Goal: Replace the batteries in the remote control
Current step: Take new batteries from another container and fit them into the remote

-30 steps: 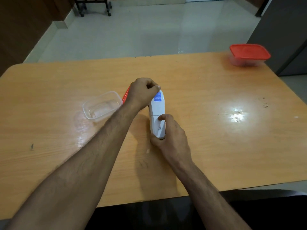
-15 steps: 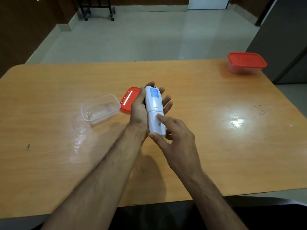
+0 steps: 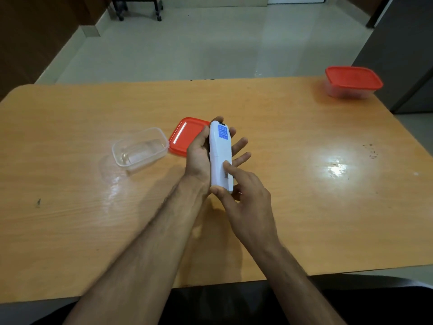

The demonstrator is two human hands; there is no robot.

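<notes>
A white remote control [image 3: 220,146] lies back-side up in my left hand [image 3: 198,156], its blue label at the far end. The left thumb runs along the remote's left edge and the fingers spread out beneath it on the right. My right hand [image 3: 246,202] pinches the near end: its index finger presses on the battery cover and its thumb sits under the bottom edge. The cover looks closed. No batteries are visible.
A clear plastic tub [image 3: 164,141] stands open left of my hands, with its red lid [image 3: 185,137] flat beside it. A second tub with a red lid [image 3: 352,80] sits at the wooden table's [image 3: 304,207] far right corner. Crumbs lie at the right.
The remote has come up off the table. My left hand has turned palm-up under it, and my right index finger has slid onto the battery cover.
</notes>
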